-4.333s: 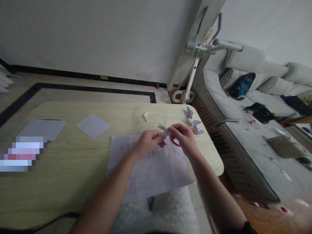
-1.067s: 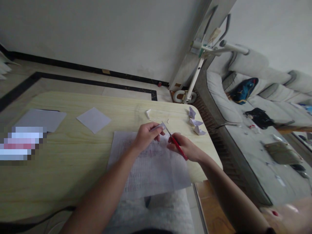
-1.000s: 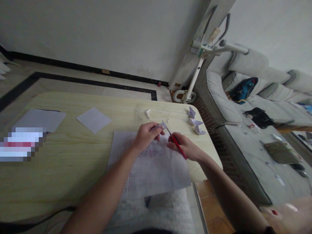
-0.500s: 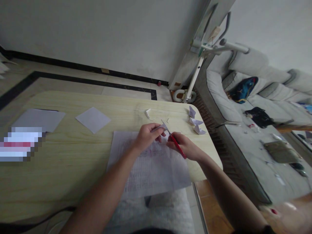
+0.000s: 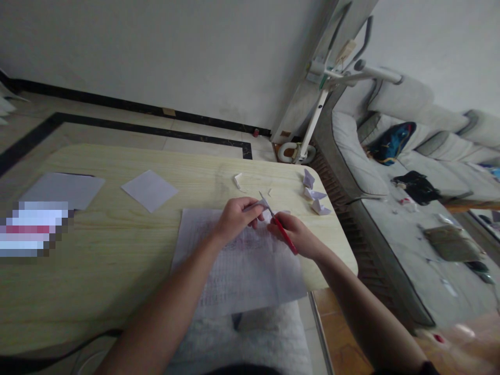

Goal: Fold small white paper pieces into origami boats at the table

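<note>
- I've got the left hand point(image 5: 241, 216) pinching folded paper point(image 5: 253, 205) above the printed sheet point(image 5: 250, 276).
- My right hand point(image 5: 288, 229) grips red-handled scissors point(image 5: 287, 239), blades at the paper.
- Hands and left forearm block my view of part of the sheet.
- Counter point(image 5: 117, 245): paper scraps point(image 5: 237, 181) beyond hands, three folded shapes point(image 5: 321, 208) near right edge, paper square point(image 5: 150, 190) left.

No wording can be read. Rows of print point(image 5: 214, 278) are borne by the sheet point(image 5: 258, 276), too faint and blurred to be made out. Left of the sheet, a pixelated item point(image 5: 33, 229) cannot be read either.
</note>
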The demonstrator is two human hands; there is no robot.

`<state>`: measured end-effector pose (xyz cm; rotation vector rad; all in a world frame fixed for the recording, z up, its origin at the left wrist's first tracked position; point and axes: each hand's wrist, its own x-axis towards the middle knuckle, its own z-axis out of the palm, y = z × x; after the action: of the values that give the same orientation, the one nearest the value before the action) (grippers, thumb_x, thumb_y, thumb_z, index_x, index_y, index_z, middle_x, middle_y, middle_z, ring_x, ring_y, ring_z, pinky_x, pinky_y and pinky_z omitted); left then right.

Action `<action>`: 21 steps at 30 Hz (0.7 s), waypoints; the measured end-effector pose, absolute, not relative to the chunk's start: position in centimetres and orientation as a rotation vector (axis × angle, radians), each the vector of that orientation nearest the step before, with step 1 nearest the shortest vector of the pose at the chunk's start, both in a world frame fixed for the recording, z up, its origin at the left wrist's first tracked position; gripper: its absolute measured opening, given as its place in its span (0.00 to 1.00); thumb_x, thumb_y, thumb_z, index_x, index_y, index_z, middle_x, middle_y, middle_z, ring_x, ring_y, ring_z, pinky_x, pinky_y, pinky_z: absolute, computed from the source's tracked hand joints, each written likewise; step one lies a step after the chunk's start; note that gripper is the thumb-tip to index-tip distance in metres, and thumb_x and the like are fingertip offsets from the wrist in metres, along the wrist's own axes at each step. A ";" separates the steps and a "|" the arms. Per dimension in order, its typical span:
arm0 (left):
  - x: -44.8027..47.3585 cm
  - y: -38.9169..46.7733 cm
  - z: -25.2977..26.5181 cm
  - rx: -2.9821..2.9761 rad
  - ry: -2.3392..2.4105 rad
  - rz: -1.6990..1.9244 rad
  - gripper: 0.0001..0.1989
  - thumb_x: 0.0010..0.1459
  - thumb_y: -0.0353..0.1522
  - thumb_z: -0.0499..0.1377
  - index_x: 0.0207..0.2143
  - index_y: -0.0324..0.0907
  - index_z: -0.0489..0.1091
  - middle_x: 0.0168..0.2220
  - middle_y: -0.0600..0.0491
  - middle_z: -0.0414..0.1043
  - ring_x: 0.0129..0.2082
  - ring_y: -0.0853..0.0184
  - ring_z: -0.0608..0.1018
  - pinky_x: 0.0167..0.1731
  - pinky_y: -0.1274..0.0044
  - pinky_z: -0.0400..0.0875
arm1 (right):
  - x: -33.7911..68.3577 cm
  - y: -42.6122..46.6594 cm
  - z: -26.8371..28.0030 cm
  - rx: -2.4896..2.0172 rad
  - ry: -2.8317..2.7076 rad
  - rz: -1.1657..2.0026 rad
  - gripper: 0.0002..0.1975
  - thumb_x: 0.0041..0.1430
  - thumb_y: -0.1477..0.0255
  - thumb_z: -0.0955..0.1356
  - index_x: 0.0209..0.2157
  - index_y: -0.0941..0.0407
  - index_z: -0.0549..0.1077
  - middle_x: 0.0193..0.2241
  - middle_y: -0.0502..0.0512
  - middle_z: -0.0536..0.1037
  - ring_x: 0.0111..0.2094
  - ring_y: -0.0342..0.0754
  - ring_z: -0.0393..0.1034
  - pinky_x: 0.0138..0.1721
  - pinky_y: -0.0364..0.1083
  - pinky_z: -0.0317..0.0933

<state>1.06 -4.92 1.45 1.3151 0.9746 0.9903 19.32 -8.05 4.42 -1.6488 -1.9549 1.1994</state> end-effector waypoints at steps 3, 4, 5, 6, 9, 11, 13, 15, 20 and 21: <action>1.1 -4.8 1.4 1.308 0.975 0.980 0.13 0.56 0.36 0.58 0.22 0.39 0.72 0.16 0.55 0.68 0.17 0.73 0.70 0.20 0.81 0.66 | 19.3 -8.0 4.1 -1.658 -1.956 1.184 0.14 0.59 0.62 0.65 0.25 0.56 0.65 0.22 0.48 0.67 0.26 0.43 0.60 0.27 0.44 0.52; 1.1 -4.8 1.3 1.306 0.973 0.977 0.13 0.56 0.36 0.58 0.22 0.39 0.71 0.16 0.55 0.69 0.17 0.73 0.70 0.19 0.81 0.66 | 19.4 -8.0 4.0 -1.664 -1.959 1.174 0.14 0.59 0.62 0.65 0.25 0.56 0.65 0.22 0.48 0.67 0.26 0.43 0.60 0.27 0.44 0.52; 1.1 -4.8 1.4 1.302 0.972 0.974 0.14 0.56 0.36 0.58 0.21 0.39 0.71 0.17 0.55 0.69 0.16 0.73 0.70 0.19 0.81 0.66 | 19.4 -8.0 4.0 -1.670 -1.964 1.163 0.13 0.58 0.63 0.65 0.25 0.57 0.65 0.22 0.49 0.67 0.26 0.43 0.61 0.28 0.44 0.52; 1.1 -4.8 1.4 1.301 0.969 0.970 0.14 0.56 0.36 0.58 0.21 0.39 0.71 0.17 0.55 0.69 0.16 0.74 0.70 0.19 0.81 0.66 | 19.4 -8.0 4.0 -1.673 -1.971 1.154 0.13 0.58 0.63 0.65 0.25 0.57 0.66 0.22 0.49 0.68 0.26 0.44 0.61 0.28 0.44 0.52; 1.1 -4.8 1.5 1.291 0.965 0.967 0.14 0.56 0.35 0.58 0.21 0.39 0.70 0.17 0.54 0.69 0.16 0.74 0.70 0.19 0.81 0.66 | 19.4 -8.0 4.0 -1.665 -1.984 1.140 0.12 0.58 0.64 0.65 0.25 0.57 0.66 0.22 0.49 0.68 0.26 0.44 0.61 0.27 0.44 0.52; 1.1 -4.8 1.6 1.277 0.968 0.969 0.14 0.57 0.35 0.57 0.21 0.39 0.70 0.18 0.54 0.69 0.16 0.74 0.70 0.19 0.81 0.66 | 19.4 -8.1 4.0 -1.658 -1.984 1.145 0.13 0.59 0.64 0.64 0.24 0.57 0.66 0.21 0.48 0.68 0.25 0.43 0.61 0.27 0.43 0.52; 1.1 -4.8 1.7 1.255 0.971 0.969 0.13 0.56 0.34 0.58 0.21 0.39 0.70 0.18 0.54 0.69 0.16 0.74 0.70 0.18 0.81 0.66 | 19.4 -8.1 4.0 -1.665 -1.978 1.148 0.13 0.59 0.64 0.64 0.24 0.57 0.65 0.21 0.48 0.67 0.24 0.43 0.60 0.26 0.43 0.52; 1.0 -4.8 1.8 1.237 0.967 0.961 0.13 0.56 0.34 0.58 0.21 0.38 0.70 0.18 0.54 0.69 0.16 0.73 0.70 0.18 0.81 0.66 | 19.4 -8.2 3.8 -1.672 -1.971 1.150 0.14 0.59 0.63 0.65 0.24 0.57 0.65 0.20 0.48 0.67 0.24 0.43 0.60 0.26 0.43 0.52; 1.0 -4.8 1.6 1.196 0.944 0.959 0.12 0.55 0.35 0.59 0.21 0.38 0.70 0.19 0.54 0.70 0.16 0.73 0.71 0.18 0.81 0.67 | 19.3 -8.4 3.5 -1.652 -1.948 1.137 0.16 0.59 0.62 0.64 0.22 0.57 0.64 0.19 0.47 0.65 0.22 0.41 0.57 0.25 0.42 0.51; 1.0 -4.8 1.6 1.190 0.943 0.961 0.12 0.55 0.35 0.59 0.21 0.38 0.70 0.19 0.54 0.70 0.16 0.73 0.71 0.18 0.81 0.67 | 19.3 -8.4 3.4 -1.652 -1.946 1.131 0.16 0.59 0.62 0.64 0.22 0.56 0.64 0.19 0.47 0.65 0.22 0.41 0.57 0.24 0.42 0.51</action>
<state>0.95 -4.82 1.57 1.1899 0.9428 0.9608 19.33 -8.39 3.43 -1.6525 -1.9456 1.1306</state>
